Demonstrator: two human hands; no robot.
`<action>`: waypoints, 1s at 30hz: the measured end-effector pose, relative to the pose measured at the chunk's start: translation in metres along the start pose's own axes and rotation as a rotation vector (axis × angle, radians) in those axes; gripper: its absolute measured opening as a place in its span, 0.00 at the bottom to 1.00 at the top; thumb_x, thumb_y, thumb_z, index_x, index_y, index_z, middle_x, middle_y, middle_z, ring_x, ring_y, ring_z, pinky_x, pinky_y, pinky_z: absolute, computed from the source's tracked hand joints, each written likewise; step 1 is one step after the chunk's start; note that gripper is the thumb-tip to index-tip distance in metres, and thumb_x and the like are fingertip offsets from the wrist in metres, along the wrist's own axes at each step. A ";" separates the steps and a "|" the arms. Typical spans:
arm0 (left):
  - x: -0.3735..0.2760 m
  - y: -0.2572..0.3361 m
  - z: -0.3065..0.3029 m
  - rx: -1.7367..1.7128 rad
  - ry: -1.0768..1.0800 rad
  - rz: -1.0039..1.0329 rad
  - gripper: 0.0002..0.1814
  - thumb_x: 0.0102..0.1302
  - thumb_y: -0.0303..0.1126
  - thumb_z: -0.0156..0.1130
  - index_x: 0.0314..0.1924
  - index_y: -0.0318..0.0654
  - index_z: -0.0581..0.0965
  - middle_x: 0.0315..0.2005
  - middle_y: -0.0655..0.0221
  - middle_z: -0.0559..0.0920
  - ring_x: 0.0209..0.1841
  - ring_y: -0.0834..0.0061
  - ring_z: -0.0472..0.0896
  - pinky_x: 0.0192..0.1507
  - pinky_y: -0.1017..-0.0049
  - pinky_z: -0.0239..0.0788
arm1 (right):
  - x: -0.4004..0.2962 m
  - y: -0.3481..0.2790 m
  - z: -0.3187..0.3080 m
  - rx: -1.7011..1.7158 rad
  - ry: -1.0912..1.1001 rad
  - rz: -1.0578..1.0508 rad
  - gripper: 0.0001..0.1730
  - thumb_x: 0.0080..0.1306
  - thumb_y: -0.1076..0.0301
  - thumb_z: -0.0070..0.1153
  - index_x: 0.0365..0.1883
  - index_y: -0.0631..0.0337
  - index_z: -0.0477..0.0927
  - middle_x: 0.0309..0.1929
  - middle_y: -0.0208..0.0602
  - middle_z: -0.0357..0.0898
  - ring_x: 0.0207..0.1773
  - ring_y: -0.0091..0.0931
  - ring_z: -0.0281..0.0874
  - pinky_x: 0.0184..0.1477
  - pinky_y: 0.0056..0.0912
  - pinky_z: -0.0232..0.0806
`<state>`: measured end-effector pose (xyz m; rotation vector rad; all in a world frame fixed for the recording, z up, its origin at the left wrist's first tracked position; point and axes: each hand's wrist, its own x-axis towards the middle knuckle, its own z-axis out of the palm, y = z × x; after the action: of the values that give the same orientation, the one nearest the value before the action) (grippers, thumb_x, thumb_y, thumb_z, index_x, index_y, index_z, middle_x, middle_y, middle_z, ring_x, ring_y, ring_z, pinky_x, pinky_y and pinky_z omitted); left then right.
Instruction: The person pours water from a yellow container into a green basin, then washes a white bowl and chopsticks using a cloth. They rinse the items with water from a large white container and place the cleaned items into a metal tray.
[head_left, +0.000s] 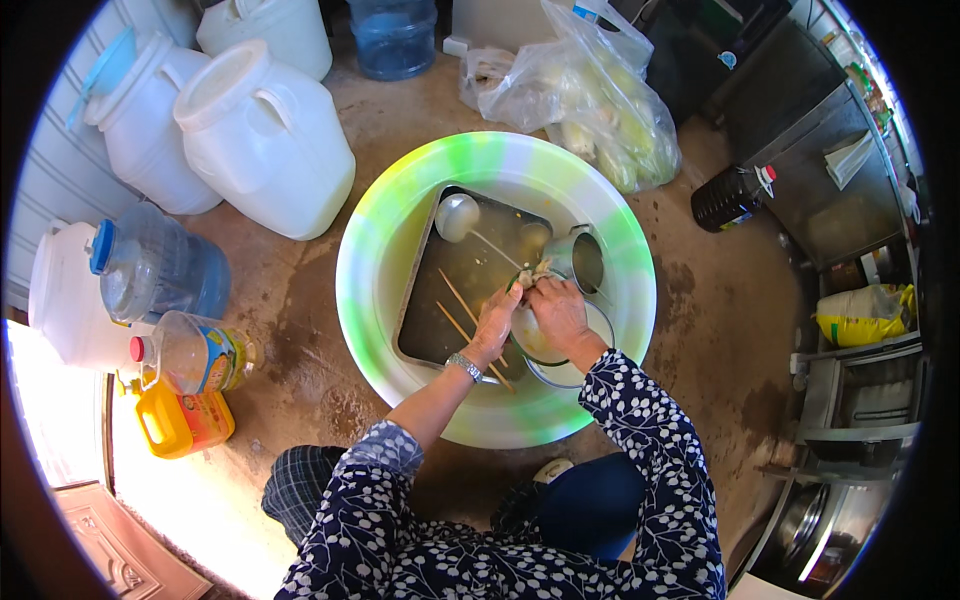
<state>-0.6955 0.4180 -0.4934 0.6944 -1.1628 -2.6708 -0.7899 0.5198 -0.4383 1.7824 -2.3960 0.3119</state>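
Note:
A large green-and-white plastic basin (367, 225) of murky water lies in front of me. My left hand (495, 319), with a metal watch on its wrist, grips the side of a pale bowl with a green rim (528, 339). Bent over the same bowl, my right hand (556, 309) presses a wet, crumpled cloth (534, 276) at the rim. A white dish with a dark rim (602, 330) sits beneath. Beside my right hand a metal mug (559, 255) leans over. A ladle (457, 216) and wooden chopsticks (456, 319) rest across a dark rectangular tray (420, 315).
White plastic drums (262, 150) and a blue water jug (165, 262) stand on the left, near a yellow oil jug (184, 420). Behind the basin lies a plastic bag of vegetables (615, 127). A dark bottle with a red cap (726, 199) and metal shelving (855, 435) are on the right.

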 end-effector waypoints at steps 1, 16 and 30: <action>0.001 -0.006 0.002 0.047 0.031 0.039 0.27 0.67 0.51 0.52 0.55 0.37 0.72 0.48 0.66 0.76 0.49 0.75 0.73 0.53 0.71 0.65 | -0.004 0.009 0.001 -0.086 -0.009 -0.013 0.11 0.53 0.70 0.52 0.36 0.59 0.77 0.32 0.36 0.75 0.35 0.35 0.75 0.35 0.35 0.65; -0.011 -0.017 0.019 0.227 0.143 0.191 0.30 0.67 0.54 0.50 0.57 0.37 0.71 0.45 0.68 0.78 0.46 0.77 0.73 0.51 0.77 0.63 | -0.003 -0.003 0.013 0.282 0.121 0.296 0.04 0.57 0.69 0.53 0.28 0.59 0.75 0.25 0.42 0.78 0.27 0.40 0.77 0.28 0.41 0.68; -0.010 -0.026 0.019 0.244 0.207 0.143 0.33 0.64 0.55 0.52 0.58 0.35 0.70 0.45 0.56 0.79 0.50 0.67 0.75 0.56 0.72 0.61 | -0.003 -0.011 0.010 0.612 0.011 0.523 0.06 0.60 0.70 0.52 0.35 0.61 0.74 0.24 0.45 0.77 0.30 0.40 0.77 0.31 0.40 0.66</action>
<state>-0.6937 0.4515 -0.4977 0.8657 -1.4336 -2.3009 -0.7782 0.5171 -0.4481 1.2483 -2.9329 1.2163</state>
